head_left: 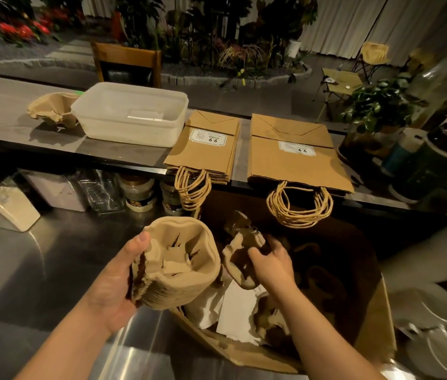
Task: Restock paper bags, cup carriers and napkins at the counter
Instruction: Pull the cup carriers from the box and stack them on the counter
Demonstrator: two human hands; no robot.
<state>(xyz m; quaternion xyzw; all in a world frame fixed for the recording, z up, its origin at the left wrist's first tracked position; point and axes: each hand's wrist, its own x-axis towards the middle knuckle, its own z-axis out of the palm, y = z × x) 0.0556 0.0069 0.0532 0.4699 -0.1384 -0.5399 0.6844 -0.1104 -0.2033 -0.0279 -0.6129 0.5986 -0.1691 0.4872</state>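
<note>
We see stack of cup carriers (174, 263): moulded paper pulp, matt, rough, fibrous edges. Paper bags (203, 149): brown kraft, matt, smooth, with twisted paper-cord handles (299, 205). Tub (131, 113): translucent white plastic, dull sheen. Cardboard box (381, 322): raw, matt, torn rim. Lower worktop (38, 270): brushed steel, glossy. We note counter (2, 105): grey, wood-grain look, satin.

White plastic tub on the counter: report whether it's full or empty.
Nearly empty: the tub holds only a small white slip on its bare bottom.
</note>
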